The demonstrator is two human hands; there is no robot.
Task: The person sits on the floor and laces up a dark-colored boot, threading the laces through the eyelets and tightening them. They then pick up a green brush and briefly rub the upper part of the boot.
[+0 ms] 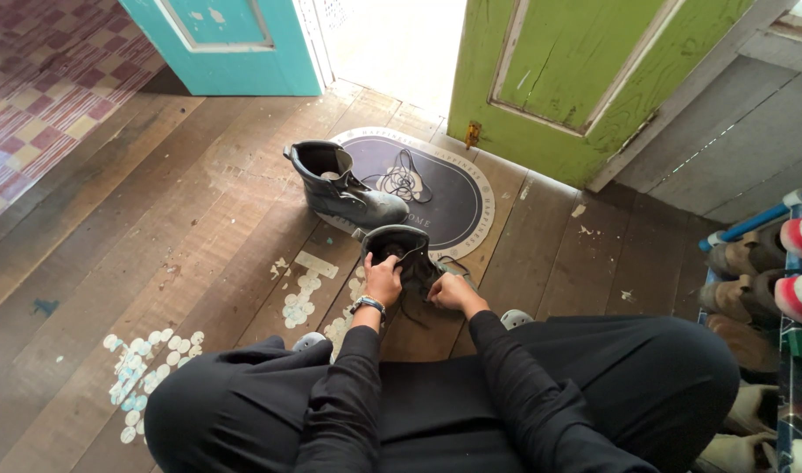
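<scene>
Black leather boot, hands gripping, worn planks

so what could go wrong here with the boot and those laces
The left hand grips the near boot at its collar while the right hand pinches its lace; a hard tug could tip the boot. The loose lace coiled on the doormat beside the other boot might tangle or catch a foot.

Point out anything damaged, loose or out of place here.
A loose black bootlace lies tangled on the oval doormat, out of the far boot. The green door has cracked, peeling paint. The plank floor is worn, with pale round patches.
</scene>
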